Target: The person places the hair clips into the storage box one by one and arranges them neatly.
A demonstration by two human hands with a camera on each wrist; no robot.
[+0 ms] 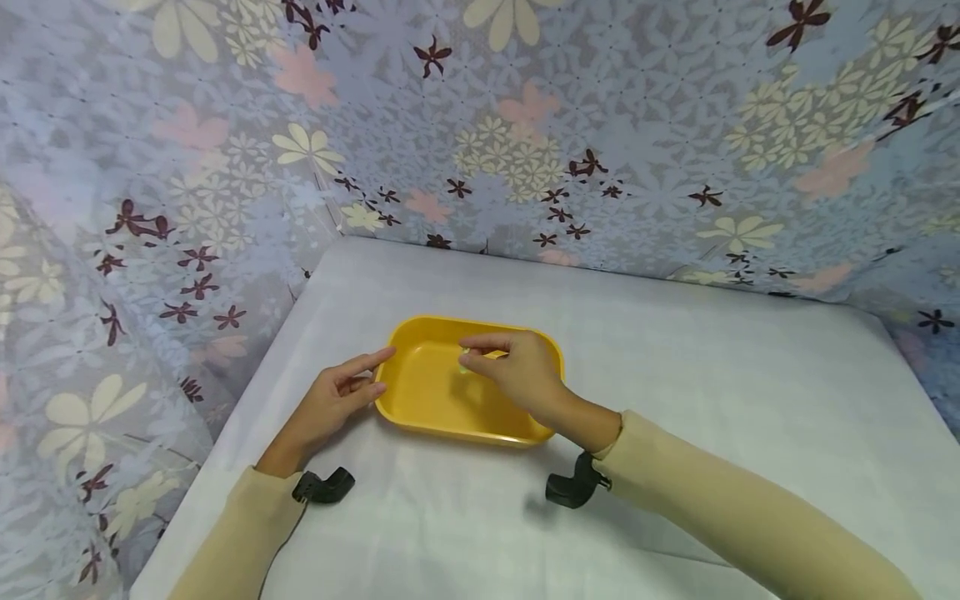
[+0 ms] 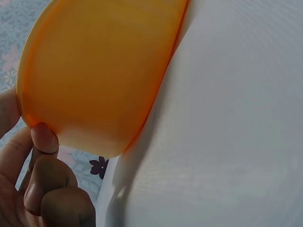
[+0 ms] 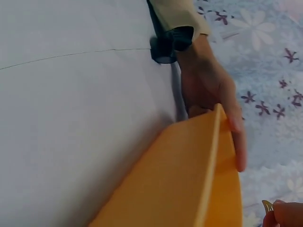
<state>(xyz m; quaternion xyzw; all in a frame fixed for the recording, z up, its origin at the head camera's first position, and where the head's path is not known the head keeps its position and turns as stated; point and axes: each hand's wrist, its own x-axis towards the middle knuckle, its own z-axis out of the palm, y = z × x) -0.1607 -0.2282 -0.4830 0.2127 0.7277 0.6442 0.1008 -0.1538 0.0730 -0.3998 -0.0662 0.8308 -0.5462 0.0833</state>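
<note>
A yellow plastic tray (image 1: 420, 392) with rounded corners and raised walls sits on the white-covered table. At its left end, my left hand (image 1: 326, 408) grips the rim, one finger reaching over the edge and others against the outer wall. Over the tray's middle, my right hand (image 1: 528, 375) pinches a small yellow-green piece with curved prongs (image 3: 268, 205) between thumb and forefinger. It looks like a small claw hair clip, mostly hidden by the fingertips. The left wrist view shows the tray's outer wall (image 2: 94, 71) with the left fingers (image 2: 45, 137) against it.
White cloth (image 1: 712, 375) covers the table. Floral fabric (image 1: 637, 150) hangs behind it and along the left side. Black wrist-camera mounts (image 1: 573, 487) stick out under both beige sleeves, near the tray's front side.
</note>
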